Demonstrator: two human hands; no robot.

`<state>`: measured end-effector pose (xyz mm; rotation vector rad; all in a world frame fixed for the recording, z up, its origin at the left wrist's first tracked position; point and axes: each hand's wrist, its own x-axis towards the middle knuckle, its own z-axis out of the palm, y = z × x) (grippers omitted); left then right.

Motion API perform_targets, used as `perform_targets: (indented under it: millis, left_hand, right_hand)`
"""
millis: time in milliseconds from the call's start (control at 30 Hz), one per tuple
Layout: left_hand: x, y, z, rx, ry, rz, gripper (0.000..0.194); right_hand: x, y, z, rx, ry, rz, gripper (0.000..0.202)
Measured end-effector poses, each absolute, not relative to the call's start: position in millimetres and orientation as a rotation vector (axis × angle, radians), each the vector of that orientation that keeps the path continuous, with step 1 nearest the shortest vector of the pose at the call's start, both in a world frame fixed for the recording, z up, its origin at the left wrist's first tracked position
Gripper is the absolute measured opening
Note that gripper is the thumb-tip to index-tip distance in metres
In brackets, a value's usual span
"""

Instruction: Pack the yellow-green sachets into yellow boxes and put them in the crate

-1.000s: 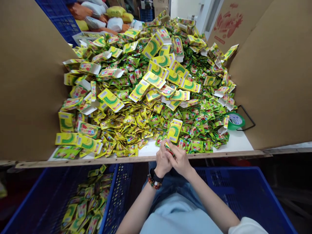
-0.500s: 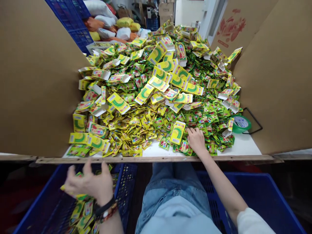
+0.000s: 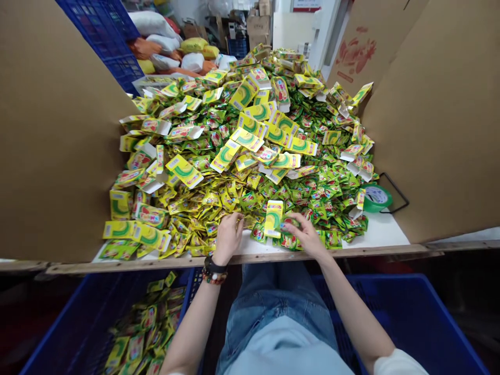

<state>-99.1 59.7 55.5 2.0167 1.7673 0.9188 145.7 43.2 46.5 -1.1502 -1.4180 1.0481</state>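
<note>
A big heap of green and yellow sachets (image 3: 250, 198) and flat yellow cartons (image 3: 250, 138) covers the white table (image 3: 385, 232). My left hand (image 3: 228, 237) rests at the near edge of the heap, fingers spread on the yellow sachets. My right hand (image 3: 304, 234) pinches a green sachet (image 3: 289, 224) just right of a small yellow carton (image 3: 273, 217) that lies flat near the table's front edge. A bead bracelet and a dark band sit on my left wrist.
Tall cardboard walls (image 3: 50, 135) stand on both sides of the table. A blue crate (image 3: 128, 328) holding filled packs sits below at the left, another blue crate (image 3: 414, 317) at the right. A green tape roll (image 3: 375, 197) lies at the table's right.
My left hand came up from the left blue crate, where it let go of a pack, to the heap. My right hand shifted slightly left and took hold of a sachet.
</note>
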Motion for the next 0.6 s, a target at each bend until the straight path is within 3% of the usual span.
perform_targets:
  millis: [133,267,367,433,533,600]
  left_hand:
    - [-72,39,61,1.655,1.441,1.086,0.021]
    - [-51,36,60,1.558,1.322,1.085,0.028]
    - [-37,48,56,1.685,1.508,1.011,0.034]
    - [-23,58,53,1.82,1.748,0.965,0.037]
    - [-1,68,46,1.954,1.979,0.792,0.068]
    - [4,68,43,1.997,1.973,0.711,0.07]
  right_hand:
    - [113,36,46,-1.027,-1.416,1.306,0.021]
    - [107,33,42,-1.031,-1.132,1.287,0.031]
    - [123,30,39,-1.092,-1.015,1.162,0.039]
    - [136,28,39,-1.16,-1.018,1.075,0.034]
    - [150,26,42,-1.205,-1.069,0.91,0.024]
    - [156,26,47,-1.205,-1.085,0.815,0.021]
